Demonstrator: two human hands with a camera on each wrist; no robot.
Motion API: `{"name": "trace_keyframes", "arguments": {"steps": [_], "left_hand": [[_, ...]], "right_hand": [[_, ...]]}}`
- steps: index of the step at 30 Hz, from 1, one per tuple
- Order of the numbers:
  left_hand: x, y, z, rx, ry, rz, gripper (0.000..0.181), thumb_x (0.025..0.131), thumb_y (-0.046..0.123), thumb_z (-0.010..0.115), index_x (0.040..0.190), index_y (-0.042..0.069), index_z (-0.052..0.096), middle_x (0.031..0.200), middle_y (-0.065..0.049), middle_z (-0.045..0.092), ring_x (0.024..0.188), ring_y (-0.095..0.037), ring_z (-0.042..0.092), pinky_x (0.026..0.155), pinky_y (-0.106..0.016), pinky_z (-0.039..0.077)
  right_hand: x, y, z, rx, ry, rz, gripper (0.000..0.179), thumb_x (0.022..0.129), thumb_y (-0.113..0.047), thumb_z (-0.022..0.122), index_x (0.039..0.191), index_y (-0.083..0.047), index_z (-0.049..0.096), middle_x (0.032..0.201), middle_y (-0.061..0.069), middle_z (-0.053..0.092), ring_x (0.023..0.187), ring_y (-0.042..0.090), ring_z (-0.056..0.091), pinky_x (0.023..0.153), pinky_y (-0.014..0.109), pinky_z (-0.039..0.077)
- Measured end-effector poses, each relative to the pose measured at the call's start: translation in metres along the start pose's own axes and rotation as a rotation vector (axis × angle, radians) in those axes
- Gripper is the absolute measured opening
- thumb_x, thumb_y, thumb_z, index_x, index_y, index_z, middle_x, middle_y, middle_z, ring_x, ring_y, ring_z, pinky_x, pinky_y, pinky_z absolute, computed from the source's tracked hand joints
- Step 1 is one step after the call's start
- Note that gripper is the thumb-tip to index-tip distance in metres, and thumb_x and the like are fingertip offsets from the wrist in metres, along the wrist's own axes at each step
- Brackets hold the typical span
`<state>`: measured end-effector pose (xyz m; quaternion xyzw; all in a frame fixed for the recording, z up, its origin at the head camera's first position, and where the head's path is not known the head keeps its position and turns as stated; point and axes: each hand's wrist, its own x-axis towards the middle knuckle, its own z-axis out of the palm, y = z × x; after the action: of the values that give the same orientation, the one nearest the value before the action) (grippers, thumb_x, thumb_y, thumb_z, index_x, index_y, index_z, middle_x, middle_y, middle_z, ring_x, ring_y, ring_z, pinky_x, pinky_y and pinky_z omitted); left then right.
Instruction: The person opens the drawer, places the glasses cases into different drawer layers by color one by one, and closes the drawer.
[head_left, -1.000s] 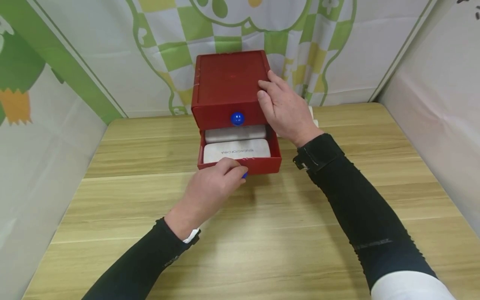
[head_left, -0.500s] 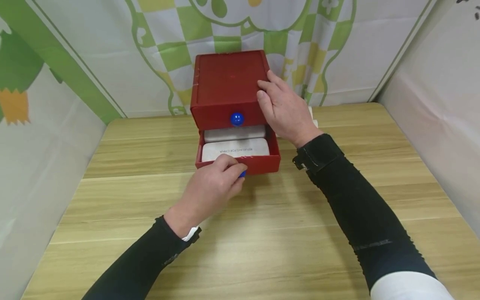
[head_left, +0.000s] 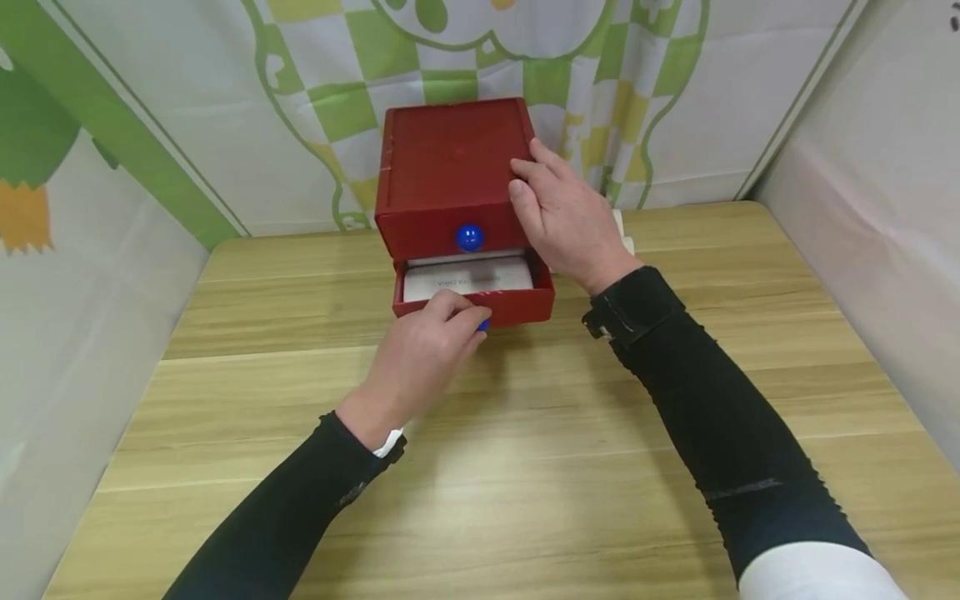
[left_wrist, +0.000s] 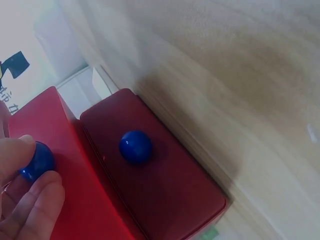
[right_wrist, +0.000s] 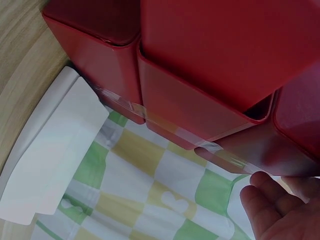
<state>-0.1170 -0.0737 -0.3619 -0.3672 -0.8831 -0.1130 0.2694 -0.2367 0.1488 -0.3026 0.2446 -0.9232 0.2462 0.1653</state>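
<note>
A red drawer cabinet [head_left: 453, 158] stands at the back of the table, its upper drawer shut. Below that, a red drawer [head_left: 517, 307] is part-way out, with a pale box bearing dark print [head_left: 480, 277] inside and another pale edge behind it. My left hand [head_left: 420, 350] pinches this drawer's blue knob [left_wrist: 42, 162] between thumb and fingers. In the left wrist view, a further blue knob [left_wrist: 136, 146] sits on a shut drawer below. My right hand [head_left: 566, 212] rests on the cabinet's upper right edge, fingers extended; in the right wrist view its fingertips [right_wrist: 260, 200] lie near the cabinet's side.
White flat objects [right_wrist: 55, 155] stand on the table beside the cabinet's right side. A patterned green, white and yellow curtain [head_left: 330, 117] hangs close behind. White cloth walls flank the wooden table [head_left: 540, 467]. Clear tape [right_wrist: 175, 132] runs across the cabinet's side.
My left hand has moved away from me, pushing the drawer further in. Less of the rear pale box shows. My right hand stays at the cabinet's edge.
</note>
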Motion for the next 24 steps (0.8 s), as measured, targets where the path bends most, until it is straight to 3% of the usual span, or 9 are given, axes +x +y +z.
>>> {"name": "trace_keyframes", "arguments": {"steps": [13,24], "left_hand": [[0.0073,-0.0077,0.0086,0.035,0.017,-0.060,0.034,0.089,0.015,0.084,0.120,0.003,0.074,0.109,-0.014,0.070,0.097,-0.023,0.072,0.081,-0.032,0.064],[0.0077,-0.0094,0.0096,0.055,0.016,-0.054,0.030,0.087,0.011,0.084,0.116,0.005,0.076,0.110,-0.014,0.072,0.096,-0.023,0.073,0.080,-0.032,0.063]], "right_hand": [[-0.0004,0.0002,0.0013,0.007,0.007,-0.005,0.060,0.112,-0.047,0.031,0.154,-0.011,0.052,0.169,0.009,0.034,0.156,0.019,0.032,0.118,0.047,0.043],[-0.0012,0.0000,0.0010,0.006,-0.003,0.002,0.061,0.111,-0.048,0.030,0.155,-0.012,0.051,0.170,0.009,0.033,0.157,0.019,0.032,0.119,0.047,0.042]]}}
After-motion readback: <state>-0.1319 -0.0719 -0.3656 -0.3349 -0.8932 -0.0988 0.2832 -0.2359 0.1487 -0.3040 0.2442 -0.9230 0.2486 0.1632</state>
